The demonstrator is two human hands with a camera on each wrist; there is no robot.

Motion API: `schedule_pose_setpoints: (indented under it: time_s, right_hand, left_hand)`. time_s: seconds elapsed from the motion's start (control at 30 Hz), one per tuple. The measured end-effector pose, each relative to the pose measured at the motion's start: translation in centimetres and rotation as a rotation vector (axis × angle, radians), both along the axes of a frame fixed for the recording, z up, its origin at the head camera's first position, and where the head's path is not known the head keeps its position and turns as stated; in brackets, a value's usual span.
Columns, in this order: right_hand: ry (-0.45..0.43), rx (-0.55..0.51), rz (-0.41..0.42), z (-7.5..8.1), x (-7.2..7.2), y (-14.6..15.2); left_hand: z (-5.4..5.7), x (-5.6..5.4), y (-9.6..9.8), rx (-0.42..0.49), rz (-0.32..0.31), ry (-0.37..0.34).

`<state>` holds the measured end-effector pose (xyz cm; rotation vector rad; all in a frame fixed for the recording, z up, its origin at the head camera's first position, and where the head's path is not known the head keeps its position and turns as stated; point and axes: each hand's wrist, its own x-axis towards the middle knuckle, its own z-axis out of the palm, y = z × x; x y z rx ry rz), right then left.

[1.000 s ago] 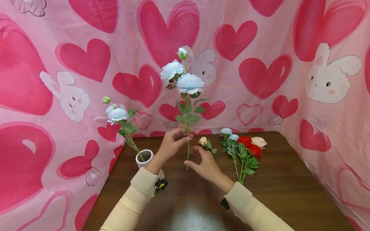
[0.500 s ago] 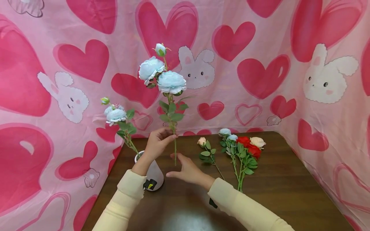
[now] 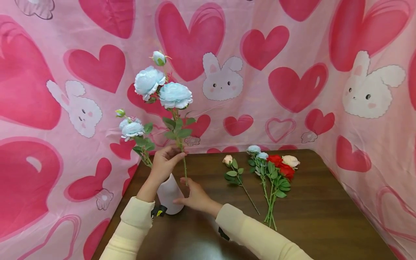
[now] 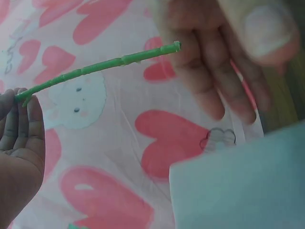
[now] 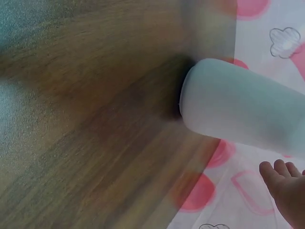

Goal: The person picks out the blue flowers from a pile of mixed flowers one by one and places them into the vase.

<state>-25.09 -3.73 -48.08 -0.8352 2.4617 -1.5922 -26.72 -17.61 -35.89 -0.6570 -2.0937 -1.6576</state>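
Observation:
Between thumb and fingers, my left hand [image 3: 164, 164] pinches the stem of a pale blue artificial peony spray [image 3: 175, 94], which stands upright with two full blooms and a bud. The cut end of its green stem [image 4: 100, 66] points toward my right hand in the left wrist view. My right hand [image 3: 196, 196] is spread with thumb and fingers apart, just below the stem end and beside the white vase [image 3: 169, 196]. Another pale blue peony spray [image 3: 132, 130] leans left out of the vase, whose mouth is mostly hidden behind my left hand.
On the brown wooden table [image 3: 312, 216], a single peach rose [image 3: 228, 160] lies right of my hands. Farther right lie red roses [image 3: 286, 170], a cream rose [image 3: 290, 161] and a pale blue peony spray [image 3: 254, 148]. A pink heart-print cloth [image 3: 253, 104] surrounds the table.
Both hands have moved left, carrying the peony spray from the middle of the table to above and beside the vase. The flowers on the table have stayed in place.

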Motion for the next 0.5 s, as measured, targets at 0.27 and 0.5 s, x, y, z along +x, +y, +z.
schedule_pose_setpoints:
  time_s: [0.27,0.5]
  right_hand:
    - [-0.044,-0.047,-0.013,-0.1,-0.2,-1.6]
    - [-0.065,-0.163,-0.028,0.0,-0.5,-2.8]
  left_hand:
    - [0.7,0.3,-2.7,0.049,0.087,0.023]
    - [0.9,0.3,-3.9,0.177,0.009,0.078]
